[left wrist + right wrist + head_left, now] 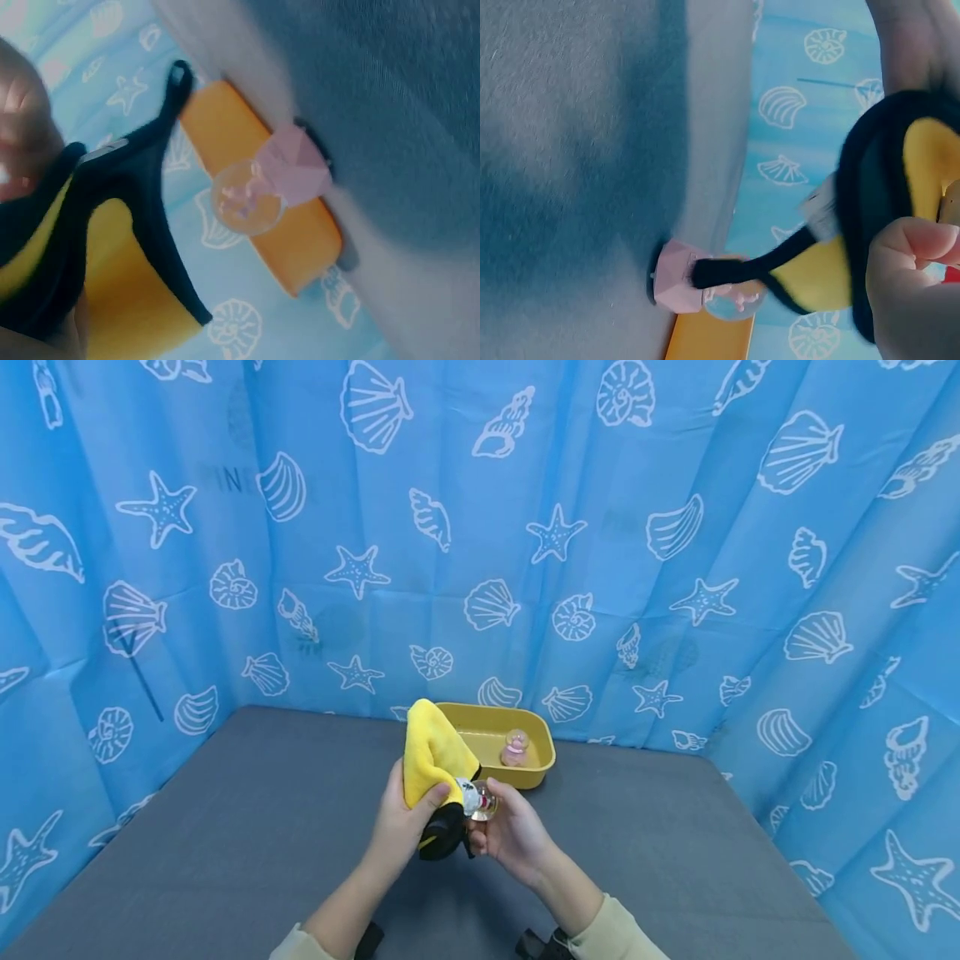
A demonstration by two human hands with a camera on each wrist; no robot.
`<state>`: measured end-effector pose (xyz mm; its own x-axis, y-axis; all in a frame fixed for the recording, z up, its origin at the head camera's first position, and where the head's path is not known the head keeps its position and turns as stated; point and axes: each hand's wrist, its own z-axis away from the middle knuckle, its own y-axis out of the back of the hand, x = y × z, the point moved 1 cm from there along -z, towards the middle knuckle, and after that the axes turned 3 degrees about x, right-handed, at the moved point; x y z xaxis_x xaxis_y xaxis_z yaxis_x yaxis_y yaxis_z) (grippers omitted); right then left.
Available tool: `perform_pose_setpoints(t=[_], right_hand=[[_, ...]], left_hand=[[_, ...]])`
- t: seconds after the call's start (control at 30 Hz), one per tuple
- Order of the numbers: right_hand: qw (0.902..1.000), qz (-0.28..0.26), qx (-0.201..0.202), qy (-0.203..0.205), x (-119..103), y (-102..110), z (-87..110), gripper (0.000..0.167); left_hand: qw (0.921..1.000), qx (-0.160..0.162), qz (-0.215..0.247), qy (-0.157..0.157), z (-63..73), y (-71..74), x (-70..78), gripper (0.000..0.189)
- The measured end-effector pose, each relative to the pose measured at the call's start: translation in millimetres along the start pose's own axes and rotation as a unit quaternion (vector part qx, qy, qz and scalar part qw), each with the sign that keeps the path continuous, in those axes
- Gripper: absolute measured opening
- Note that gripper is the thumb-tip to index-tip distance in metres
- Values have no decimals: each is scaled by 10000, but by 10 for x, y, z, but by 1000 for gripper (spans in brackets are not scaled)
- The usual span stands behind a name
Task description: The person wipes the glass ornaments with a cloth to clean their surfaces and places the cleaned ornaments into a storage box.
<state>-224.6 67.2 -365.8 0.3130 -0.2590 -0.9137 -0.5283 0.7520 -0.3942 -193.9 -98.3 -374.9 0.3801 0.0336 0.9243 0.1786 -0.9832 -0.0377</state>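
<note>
Your left hand (401, 818) grips the black-edged yellow fabric item (431, 752), thumb across its near face; this hold probably stops the loose fabric from folding over. Your right hand (517, 835) pinches the small clear ball (486, 802) at the fabric's 4 o'clock edge. The thumb-and-finger hold likely steadies the slick, round surface.

At 1 o'clock from both hands, the yellow tray (476, 727) sits on the grey bench (225, 827). It contains a small pink globe (514, 752), at 4 o'clock from its centre; the raised walls should limit rolling.

The left wrist view shows a pink-based dome (296, 169) overlapping the tray's outer wall; whether it is that same globe, you cannot tell.
</note>
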Motion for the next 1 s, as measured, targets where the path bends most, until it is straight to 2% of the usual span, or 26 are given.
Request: perform_pose_setpoints(t=[0.13, 0.3, 0.37, 0.47, 0.6, 0.8, 1.0], right_hand=[[9999, 71, 119, -30, 13, -22, -8, 38], [9992, 145, 363, 29, 31, 3, -13, 46], [9988, 194, 437, 96, 19, 17, -13, 44], [9983, 208, 496, 213, -14, 32, -4, 33], [9986, 112, 350, 367, -42, 27, 6, 20], [9983, -74, 190, 543, -23, 21, 0, 18], [9958, -146, 570, 709, 8, 29, -14, 25]], left_hand=[[9999, -93, 84, 19, 9, -34, -35, 55], [10000, 29, -80, 44, 5, -17, -95, 51], [9998, 91, -130, 117, 3, 2, -103, 50], [9996, 186, -31, 232, -4, 31, -76, 47], [9993, 162, 194, 293, -7, 27, -16, 50], [9988, 6, 359, 326, 13, -49, -32, 61], [9988, 61, 296, 397, 16, -90, -84, 56]])
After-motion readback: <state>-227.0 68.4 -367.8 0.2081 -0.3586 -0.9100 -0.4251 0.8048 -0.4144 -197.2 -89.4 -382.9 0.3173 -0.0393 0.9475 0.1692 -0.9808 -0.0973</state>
